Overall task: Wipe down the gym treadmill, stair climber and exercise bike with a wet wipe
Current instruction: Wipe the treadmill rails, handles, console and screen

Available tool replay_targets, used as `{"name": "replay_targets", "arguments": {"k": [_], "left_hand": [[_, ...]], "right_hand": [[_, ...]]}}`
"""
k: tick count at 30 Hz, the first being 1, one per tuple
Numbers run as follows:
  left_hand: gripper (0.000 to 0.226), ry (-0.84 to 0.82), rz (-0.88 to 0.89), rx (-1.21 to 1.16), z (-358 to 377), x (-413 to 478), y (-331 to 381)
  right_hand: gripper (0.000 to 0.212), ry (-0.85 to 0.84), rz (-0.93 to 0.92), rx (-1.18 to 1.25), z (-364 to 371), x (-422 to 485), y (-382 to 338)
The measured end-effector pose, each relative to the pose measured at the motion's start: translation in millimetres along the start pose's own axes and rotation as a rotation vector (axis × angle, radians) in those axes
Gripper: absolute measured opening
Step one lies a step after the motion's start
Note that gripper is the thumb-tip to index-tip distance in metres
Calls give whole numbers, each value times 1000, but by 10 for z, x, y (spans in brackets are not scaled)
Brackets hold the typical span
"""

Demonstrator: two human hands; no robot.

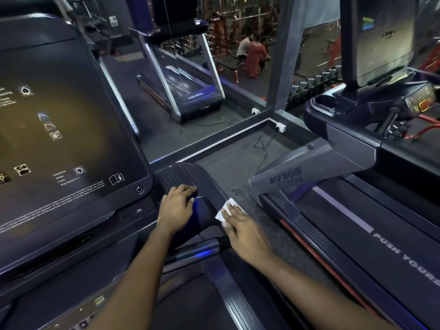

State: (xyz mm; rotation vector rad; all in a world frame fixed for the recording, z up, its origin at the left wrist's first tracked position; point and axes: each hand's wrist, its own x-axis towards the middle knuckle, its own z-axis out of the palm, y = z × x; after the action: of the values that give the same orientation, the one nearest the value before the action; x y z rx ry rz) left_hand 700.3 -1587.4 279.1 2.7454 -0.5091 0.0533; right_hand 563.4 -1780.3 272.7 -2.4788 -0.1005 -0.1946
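Wipe grip: right hand [242,228] is pressing a white wet wipe [225,209] flat against the outer right side of the handrail arm [206,211]. The fingers are lying mostly straight over the wipe, not curling round it; can't tell where the thumb is. Part of the wipe is sticking out crumpled past the fingertips, the rest is sitting under them.

The left hand [177,206] is resting palm down on top of the same arm, just beside the right hand. Its fingers are relaxed, reaching forward toward the dotted panel [172,178], and it is holding nothing. Both forearms are coming in from the bottom edge.

The arm is part of the treadmill [133,236] the person is standing on. Its big dark console screen [66,129] is filling the left side and showing faint icons and text. A crossbar [202,252] under the hands is glowing blue.

To the right, across a strip of speckled floor [238,167], a second treadmill is standing. It has a grey upright [285,177] marked VIVA and a belt edge [404,256] reading PUSH YOURS. A black cable [262,148] is trailing on the floor toward a white socket [281,126]. Further ahead a third treadmill [188,91] is showing, and two people [252,55] are standing among red equipment in the far background.
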Motion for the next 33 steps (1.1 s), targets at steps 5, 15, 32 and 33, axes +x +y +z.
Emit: {"name": "replay_targets", "arguments": {"k": [5,15,32,33], "left_hand": [[27,107,17,11,-87,235,-34],[50,223,-374,-3,137,516,-40],[55,161,-398,143,249,608,-147],[56,159,-399,148,250,609,-150]], "right_hand": [[40,145,103,105,38,-119,33],[62,-56,-84,-83,300,613,181],[51,-357,-50,71,509,2622,-63],[52,-312,-49,78,498,2508,-35]]}}
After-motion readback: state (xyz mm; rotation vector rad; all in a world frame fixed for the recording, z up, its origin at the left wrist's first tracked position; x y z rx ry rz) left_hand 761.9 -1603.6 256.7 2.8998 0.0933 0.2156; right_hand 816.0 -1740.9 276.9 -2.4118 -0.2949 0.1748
